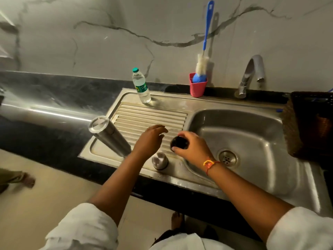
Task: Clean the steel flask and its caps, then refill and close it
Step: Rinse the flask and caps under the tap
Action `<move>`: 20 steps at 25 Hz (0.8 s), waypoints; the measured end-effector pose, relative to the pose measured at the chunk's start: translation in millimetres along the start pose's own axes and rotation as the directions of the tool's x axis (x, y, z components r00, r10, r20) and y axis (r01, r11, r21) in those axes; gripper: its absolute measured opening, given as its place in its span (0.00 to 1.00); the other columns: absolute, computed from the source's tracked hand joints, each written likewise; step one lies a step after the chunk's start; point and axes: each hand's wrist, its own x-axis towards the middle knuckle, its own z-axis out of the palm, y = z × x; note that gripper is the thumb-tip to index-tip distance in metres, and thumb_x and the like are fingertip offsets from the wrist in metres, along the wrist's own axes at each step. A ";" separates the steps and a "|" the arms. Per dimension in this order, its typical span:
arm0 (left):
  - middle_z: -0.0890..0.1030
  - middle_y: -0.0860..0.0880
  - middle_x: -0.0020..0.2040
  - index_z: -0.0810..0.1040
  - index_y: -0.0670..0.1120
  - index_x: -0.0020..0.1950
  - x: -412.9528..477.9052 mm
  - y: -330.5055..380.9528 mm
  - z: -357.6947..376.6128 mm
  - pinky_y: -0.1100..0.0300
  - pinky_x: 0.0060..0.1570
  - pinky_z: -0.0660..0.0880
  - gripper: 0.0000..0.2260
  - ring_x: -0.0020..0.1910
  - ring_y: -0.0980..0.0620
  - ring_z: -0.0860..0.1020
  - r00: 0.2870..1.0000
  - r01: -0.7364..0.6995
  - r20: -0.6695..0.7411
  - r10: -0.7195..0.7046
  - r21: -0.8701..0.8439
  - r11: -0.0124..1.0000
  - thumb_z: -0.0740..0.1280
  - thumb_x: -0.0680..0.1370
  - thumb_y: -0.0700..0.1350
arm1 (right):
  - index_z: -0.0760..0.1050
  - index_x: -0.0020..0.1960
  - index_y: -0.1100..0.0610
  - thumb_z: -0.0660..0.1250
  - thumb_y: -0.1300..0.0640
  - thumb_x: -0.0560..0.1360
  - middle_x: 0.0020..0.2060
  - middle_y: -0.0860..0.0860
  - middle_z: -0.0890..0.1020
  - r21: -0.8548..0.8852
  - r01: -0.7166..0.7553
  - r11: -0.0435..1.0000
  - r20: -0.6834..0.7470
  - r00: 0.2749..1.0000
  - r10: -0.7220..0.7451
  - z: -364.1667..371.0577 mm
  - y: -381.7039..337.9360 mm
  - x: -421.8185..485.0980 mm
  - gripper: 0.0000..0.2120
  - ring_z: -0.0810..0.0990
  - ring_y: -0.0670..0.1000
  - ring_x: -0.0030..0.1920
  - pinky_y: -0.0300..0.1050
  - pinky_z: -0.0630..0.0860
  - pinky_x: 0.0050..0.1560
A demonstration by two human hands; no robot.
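Steel flask (pixel 110 136), standing on the ribbed drainboard (pixel 149 114) at its left end, with a closed flat face uppermost; whether this is its base cannot be told. The right hand (pixel 192 148) holds a dark round cap (pixel 178 142) by the rim, fingers curled round it, at the edge between drainboard and basin (pixel 252 132). The left hand (pixel 149 139) hovers over the ribs with fingers relaxed, holding nothing. A second cap (pixel 160 160), steel-sided, stands near the front edge, just beside the left forearm. The flask body is judged rigid, smooth and, when wet, slippery; a full wrap round its mid-body should serve better than a fingertip hold, and it will be noticeably heavier once refilled. Both caps are light and stiff and best taken by the rim. At the back stand a plastic water bottle (pixel 142 87), the likely refill source, and a bottle brush (pixel 202 64) in a red cup (pixel 197 87), near the tap (pixel 251 73).
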 end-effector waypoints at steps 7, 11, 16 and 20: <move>0.80 0.43 0.63 0.82 0.41 0.62 9.7 -51.2 -25.4 0.53 0.56 0.78 0.21 0.56 0.45 0.81 0.997 0.079 -0.005 -0.080 -0.068 0.995 0.59 0.76 0.26 | 0.69 0.63 0.51 0.77 0.45 0.64 0.54 0.49 0.81 -0.181 0.008 0.983 0.214 0.976 0.031 95.2 -47.7 41.3 0.32 0.80 0.53 0.53 0.48 0.79 0.51; 0.81 0.42 0.62 0.82 0.41 0.62 20.7 -63.1 -24.8 0.53 0.55 0.77 0.21 0.55 0.45 0.81 0.998 0.065 -0.019 -0.066 -0.084 0.994 0.60 0.75 0.26 | 0.68 0.62 0.52 0.78 0.45 0.61 0.52 0.51 0.81 -0.305 -0.007 0.952 0.204 0.976 0.072 115.6 -47.2 52.7 0.34 0.79 0.56 0.54 0.52 0.79 0.49; 0.80 0.42 0.62 0.82 0.39 0.63 30.2 -69.1 -18.3 0.63 0.54 0.72 0.18 0.58 0.45 0.81 0.999 0.043 0.010 -0.043 -0.118 0.992 0.64 0.77 0.27 | 0.67 0.60 0.52 0.80 0.43 0.60 0.51 0.50 0.82 -0.395 -0.011 0.919 0.217 0.971 0.104 123.9 -44.5 59.3 0.35 0.78 0.56 0.54 0.51 0.78 0.49; 0.80 0.41 0.63 0.81 0.39 0.63 33.6 -71.1 -11.7 0.71 0.52 0.67 0.15 0.60 0.44 0.80 0.999 0.046 0.035 -0.041 -0.156 0.987 0.66 0.78 0.29 | 0.68 0.63 0.52 0.81 0.40 0.58 0.52 0.48 0.82 -0.421 -0.023 0.907 0.223 0.966 0.128 127.5 -45.2 60.6 0.41 0.78 0.55 0.56 0.52 0.78 0.51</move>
